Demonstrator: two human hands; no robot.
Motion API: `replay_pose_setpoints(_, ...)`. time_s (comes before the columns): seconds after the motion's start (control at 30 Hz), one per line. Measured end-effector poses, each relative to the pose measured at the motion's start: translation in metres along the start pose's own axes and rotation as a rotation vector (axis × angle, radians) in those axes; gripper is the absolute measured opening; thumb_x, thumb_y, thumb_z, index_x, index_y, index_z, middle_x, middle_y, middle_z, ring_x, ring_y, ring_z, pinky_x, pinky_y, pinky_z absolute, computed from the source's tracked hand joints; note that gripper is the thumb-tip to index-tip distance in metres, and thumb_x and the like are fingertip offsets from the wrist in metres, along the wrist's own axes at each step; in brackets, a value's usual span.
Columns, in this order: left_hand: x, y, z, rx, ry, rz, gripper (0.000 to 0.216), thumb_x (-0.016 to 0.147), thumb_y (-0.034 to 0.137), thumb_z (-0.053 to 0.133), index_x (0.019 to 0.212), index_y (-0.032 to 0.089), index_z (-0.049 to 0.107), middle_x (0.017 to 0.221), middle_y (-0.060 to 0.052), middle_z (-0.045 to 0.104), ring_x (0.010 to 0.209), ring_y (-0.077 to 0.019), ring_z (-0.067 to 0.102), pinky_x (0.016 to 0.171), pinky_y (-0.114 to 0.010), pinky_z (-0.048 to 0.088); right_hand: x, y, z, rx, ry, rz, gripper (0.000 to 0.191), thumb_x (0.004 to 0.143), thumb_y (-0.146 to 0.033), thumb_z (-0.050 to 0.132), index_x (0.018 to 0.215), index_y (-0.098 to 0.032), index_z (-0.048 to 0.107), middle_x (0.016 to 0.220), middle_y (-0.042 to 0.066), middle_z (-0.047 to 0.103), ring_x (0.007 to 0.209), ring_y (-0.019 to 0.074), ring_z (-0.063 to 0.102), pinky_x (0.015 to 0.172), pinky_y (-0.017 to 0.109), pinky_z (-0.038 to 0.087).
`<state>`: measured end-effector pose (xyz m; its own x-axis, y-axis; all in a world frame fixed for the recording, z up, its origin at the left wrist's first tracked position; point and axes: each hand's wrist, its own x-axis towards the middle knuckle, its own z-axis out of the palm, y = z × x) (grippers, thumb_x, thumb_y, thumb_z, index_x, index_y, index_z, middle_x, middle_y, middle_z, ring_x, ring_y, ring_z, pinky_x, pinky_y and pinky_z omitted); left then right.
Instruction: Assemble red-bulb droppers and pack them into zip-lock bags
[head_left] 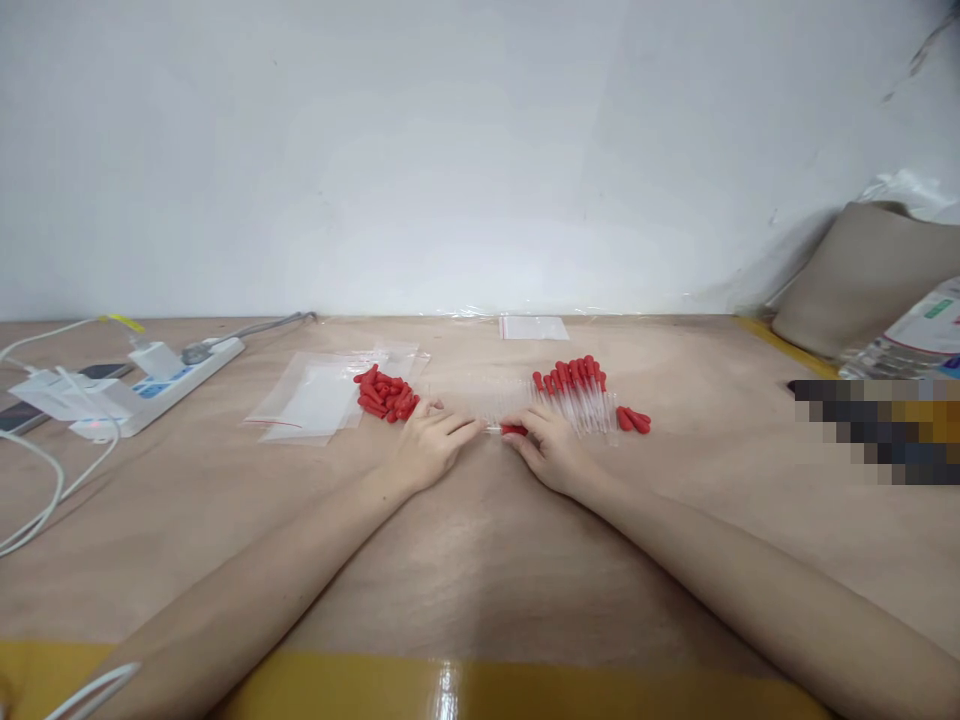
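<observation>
Between the fingers of my right hand is a red rubber dropper bulb. My left hand pinches a clear dropper tube, whose end meets the bulb. Just behind both hands lies a row of clear tubes without bulbs. To the right of them rest several droppers with red bulbs on their far ends. A pile of loose red bulbs lies beside my left hand. Several more loose bulbs sit right of the finished-looking droppers.
Clear zip bags lie left of the bulb pile, and another small bag is by the wall. A white power strip with chargers and cables stands at the left. A grey-brown container and a plastic-wrapped item are at the right.
</observation>
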<state>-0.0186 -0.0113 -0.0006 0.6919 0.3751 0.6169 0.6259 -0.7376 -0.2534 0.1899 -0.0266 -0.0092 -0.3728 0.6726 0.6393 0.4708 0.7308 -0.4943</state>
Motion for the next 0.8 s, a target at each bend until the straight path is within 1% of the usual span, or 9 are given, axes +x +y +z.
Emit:
replay_pose_setpoints(0.17, -0.001, 0.0, 0.001, -0.097, -0.006, -0.007, 0.03, 0.085, 0.008, 0.038, 0.104, 0.021, 0.058, 0.093, -0.002, 0.068, 0.073, -0.0115, 0.061, 0.074, -0.033, 0.033, -0.001, 0.006, -0.001, 0.063, -0.055, 0.008, 0.015, 0.083, -0.023, 0.05, 0.089, -0.021, 0.063, 0.082, 0.003, 0.066, 0.075, 0.0141, 0.06, 0.069, 0.027, 0.047)
replay_pose_setpoints(0.27, -0.001, -0.001, 0.003, -0.126, -0.025, -0.016, 0.032, 0.085, 0.008, 0.036, 0.104, 0.022, 0.058, 0.091, -0.002, 0.069, 0.071, -0.0108, 0.061, 0.07, -0.032, 0.031, -0.002, 0.008, 0.0, 0.06, -0.042, 0.001, 0.015, 0.083, -0.025, 0.05, 0.088, -0.021, 0.064, 0.081, 0.002, 0.067, 0.074, 0.0142, 0.06, 0.069, 0.027, 0.047)
replay_pose_setpoints(0.4, 0.0, -0.001, 0.003, -0.105, -0.033, 0.004, 0.034, 0.084, 0.007, 0.036, 0.105, 0.022, 0.058, 0.093, -0.001, 0.069, 0.073, -0.0108, 0.062, 0.067, -0.032, 0.029, -0.003, 0.007, 0.0, 0.046, -0.025, -0.021, 0.015, 0.083, -0.026, 0.05, 0.084, -0.02, 0.064, 0.078, 0.003, 0.066, 0.071, 0.0141, 0.059, 0.066, 0.027, 0.046)
replay_pose_setpoints(0.57, 0.0, 0.002, 0.002, -0.055, -0.047, 0.046, 0.034, 0.083, 0.007, 0.036, 0.107, 0.021, 0.057, 0.094, -0.002, 0.068, 0.074, -0.0109, 0.062, 0.068, -0.032, 0.029, -0.003, 0.005, -0.002, 0.035, -0.067, -0.013, 0.015, 0.083, -0.026, 0.048, 0.081, -0.02, 0.062, 0.074, 0.003, 0.063, 0.068, 0.0138, 0.057, 0.064, 0.027, 0.045)
replay_pose_setpoints(0.7, 0.002, 0.006, 0.002, -0.012, -0.019, 0.079, 0.034, 0.082, 0.006, 0.037, 0.106, 0.02, 0.056, 0.097, -0.003, 0.068, 0.075, -0.0117, 0.062, 0.069, -0.033, 0.029, -0.004, 0.006, -0.002, 0.007, -0.095, -0.038, 0.014, 0.083, -0.025, 0.047, 0.084, -0.019, 0.06, 0.076, 0.005, 0.062, 0.07, 0.015, 0.056, 0.064, 0.028, 0.045)
replay_pose_setpoints(0.8, 0.004, 0.01, 0.004, 0.0, 0.009, 0.091, 0.033, 0.081, 0.005, 0.039, 0.105, 0.02, 0.057, 0.095, -0.002, 0.068, 0.073, -0.0125, 0.062, 0.068, -0.033, 0.028, -0.004, 0.008, -0.002, -0.048, -0.115, -0.061, 0.014, 0.083, -0.023, 0.047, 0.084, -0.017, 0.059, 0.078, 0.007, 0.062, 0.073, 0.0165, 0.056, 0.066, 0.029, 0.045)
